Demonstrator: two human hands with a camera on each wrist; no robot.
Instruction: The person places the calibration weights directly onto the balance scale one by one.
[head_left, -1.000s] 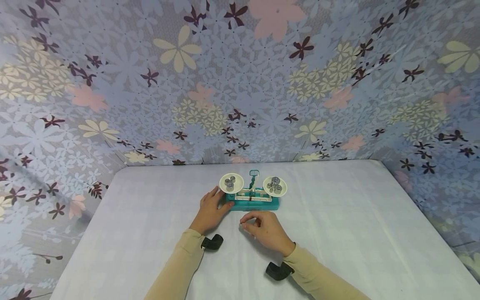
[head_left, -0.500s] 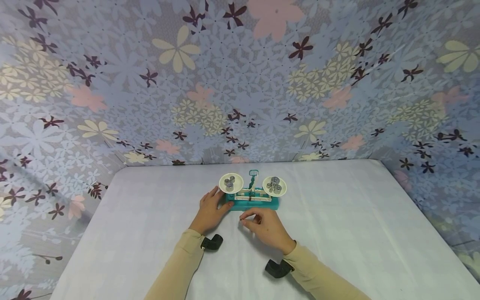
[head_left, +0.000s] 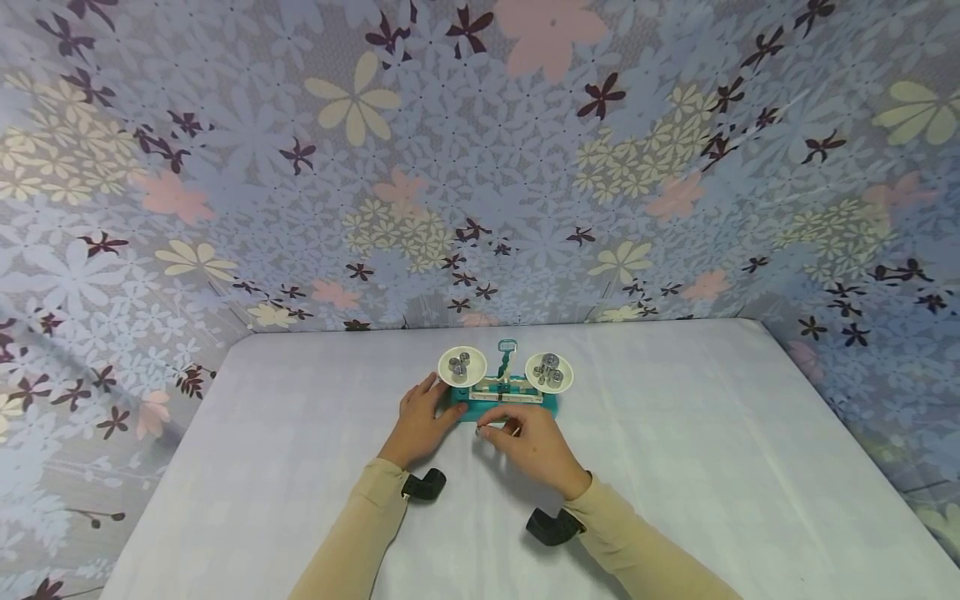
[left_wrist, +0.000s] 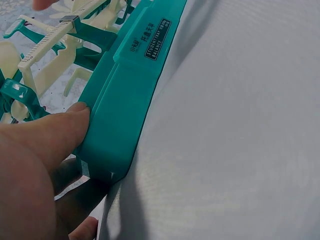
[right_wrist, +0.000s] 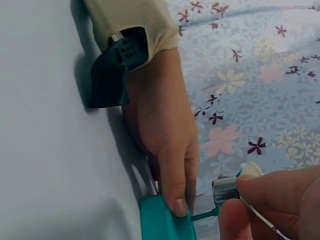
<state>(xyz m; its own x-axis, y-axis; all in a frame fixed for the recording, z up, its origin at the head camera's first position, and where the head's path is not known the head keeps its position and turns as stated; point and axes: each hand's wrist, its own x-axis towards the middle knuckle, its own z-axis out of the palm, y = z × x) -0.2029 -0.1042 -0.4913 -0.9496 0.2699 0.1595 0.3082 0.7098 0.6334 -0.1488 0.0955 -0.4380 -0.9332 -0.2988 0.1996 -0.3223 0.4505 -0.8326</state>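
Observation:
A teal and white student balance [head_left: 483,410] stands on the table, with metal weights in its left pan [head_left: 462,367] and right pan [head_left: 549,372]. My left hand [head_left: 423,423] grips the left end of its base [left_wrist: 112,120], thumb on the upper edge and fingers round the end. My right hand [head_left: 536,446] pinches a small cylindrical metal weight [right_wrist: 225,191] between thumb and forefinger. In the head view that hand is just in front of the base, overlapping its front edge. Its remaining fingers are partly hidden.
The table [head_left: 712,467] has a pale cloth over it. Floral fabric [head_left: 480,167] rises behind the table and at its sides. Black wrist cameras [head_left: 555,527] sit on both forearms, low over the cloth.
My right hand, with the weight, has moved slightly up and away from me, towards the balance's base. My left hand and the balance stay where they were.

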